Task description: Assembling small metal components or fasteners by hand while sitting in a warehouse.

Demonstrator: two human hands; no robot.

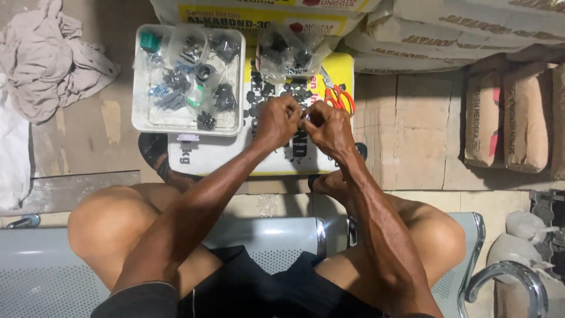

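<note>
Your hands have open floor (412, 141) to the right — reach there freely. Left, the white tray (140, 118) of parts blocks you; ahead, the clear bag (288, 50), scissors (338, 97) and stacked sacks (447, 35) crowd in.

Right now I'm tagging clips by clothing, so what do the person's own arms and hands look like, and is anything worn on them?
Both arms are bare from the dark short sleeves down. The left hand and right hand wear no gloves; no watch, bracelet or ring is visible. The forearms look lean and sinewy.
</note>
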